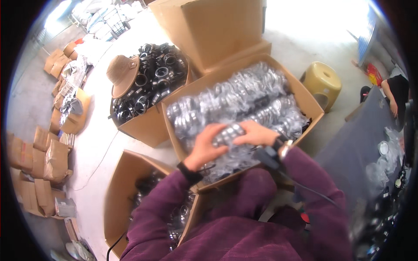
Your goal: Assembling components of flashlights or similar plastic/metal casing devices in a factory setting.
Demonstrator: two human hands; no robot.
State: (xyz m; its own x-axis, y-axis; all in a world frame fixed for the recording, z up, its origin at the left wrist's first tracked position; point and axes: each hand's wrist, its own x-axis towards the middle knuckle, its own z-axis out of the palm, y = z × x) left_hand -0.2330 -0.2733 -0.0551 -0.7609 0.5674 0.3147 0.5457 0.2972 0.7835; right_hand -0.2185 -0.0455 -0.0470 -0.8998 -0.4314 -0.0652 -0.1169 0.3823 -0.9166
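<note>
My left hand (206, 147) and my right hand (257, 134) are over a large open cardboard box (176, 138) in front of me. Between them they grip a stack of shiny metal ring-like pieces (228, 134), with fingers curled round it from both sides. The box holds rows of similar silvery pieces in clear plastic (235, 93). Their exact kind is too small to tell. A dark band circles my left wrist; my right wrist carries a dark strap and a small device with a cable.
Left of the box, another carton (146, 127) brims with black ring-shaped parts (159, 85), a brown hat (122, 74) on top. A half-filled box (114, 191) stands near my left arm. Behind rises a tall carton (217, 30). At right are a yellow stool (323, 82), a grey-covered table (344, 143) and another person's arm (389, 98).
</note>
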